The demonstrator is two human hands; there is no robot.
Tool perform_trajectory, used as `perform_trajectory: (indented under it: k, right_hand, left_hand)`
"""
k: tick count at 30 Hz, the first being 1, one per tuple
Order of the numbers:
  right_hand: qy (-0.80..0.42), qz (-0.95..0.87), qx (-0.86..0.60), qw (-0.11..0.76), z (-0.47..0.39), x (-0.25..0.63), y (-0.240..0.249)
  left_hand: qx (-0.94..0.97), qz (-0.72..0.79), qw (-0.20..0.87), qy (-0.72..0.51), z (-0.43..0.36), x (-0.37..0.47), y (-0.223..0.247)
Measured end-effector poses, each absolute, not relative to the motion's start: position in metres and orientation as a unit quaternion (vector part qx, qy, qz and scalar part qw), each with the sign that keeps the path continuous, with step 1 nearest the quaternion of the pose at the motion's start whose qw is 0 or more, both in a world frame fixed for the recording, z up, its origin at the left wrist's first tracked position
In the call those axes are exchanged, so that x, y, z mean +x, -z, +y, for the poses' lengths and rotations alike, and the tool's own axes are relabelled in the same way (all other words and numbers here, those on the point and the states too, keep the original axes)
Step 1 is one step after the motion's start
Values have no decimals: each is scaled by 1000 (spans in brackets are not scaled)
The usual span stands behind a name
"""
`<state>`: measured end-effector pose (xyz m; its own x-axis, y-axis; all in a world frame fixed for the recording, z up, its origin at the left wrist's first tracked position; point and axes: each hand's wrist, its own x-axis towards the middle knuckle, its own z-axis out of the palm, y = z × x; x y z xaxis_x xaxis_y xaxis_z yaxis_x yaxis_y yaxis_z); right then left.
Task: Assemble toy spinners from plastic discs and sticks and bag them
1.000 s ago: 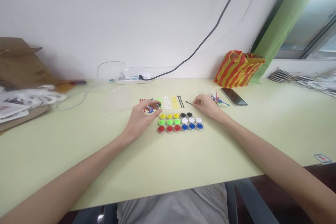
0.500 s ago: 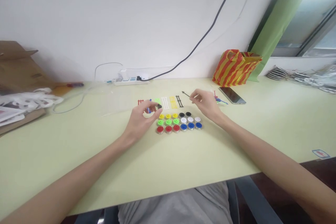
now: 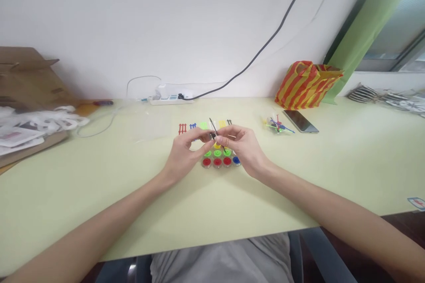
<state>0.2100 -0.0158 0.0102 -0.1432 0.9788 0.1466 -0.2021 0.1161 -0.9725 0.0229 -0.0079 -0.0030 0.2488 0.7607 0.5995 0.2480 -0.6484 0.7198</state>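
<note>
Between thumb and fingers, my left hand (image 3: 187, 150) pinches a small black piece (image 3: 213, 135). My right hand (image 3: 244, 146) grips a thin black arrow (image 3: 212, 123), which slants across the black piece; the two look to be touching. Below the hands, round clear-based pieces sit in rows: red ones (image 3: 217, 162), green ones (image 3: 217, 153), a blue one (image 3: 236, 160) and a partly covered yellow one. My right hand hides others. Behind the hands lie red arrows (image 3: 182, 128), blue arrows (image 3: 193, 126) and partly hidden green, white, yellow and black ones.
A bag of mixed coloured pieces (image 3: 278, 124) and a phone (image 3: 301, 121) lie to the right, near a striped bag (image 3: 305, 86). A power strip (image 3: 171, 101) stands by the wall. Cardboard (image 3: 29, 77) and white plastic (image 3: 43, 121) are at the left.
My right hand has moved left with the black arrow, bringing it to the black piece in my left hand. The view has shifted slightly.
</note>
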Motion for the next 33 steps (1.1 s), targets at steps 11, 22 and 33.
perform_trajectory:
  k: [11,22,33]
  right_hand:
    - [-516,-539,-363,558,-21,220,-3]
    - [-404,-580,-298,641,-36,212,1]
    - [-476,-551,-278,626,-40,212,2]
  left_hand:
    - [770,327,261,-483,-16,27,1]
    - [764,327,176,-527,-25,31,0]
    - [774,304,146,-536,-29,32,-2]
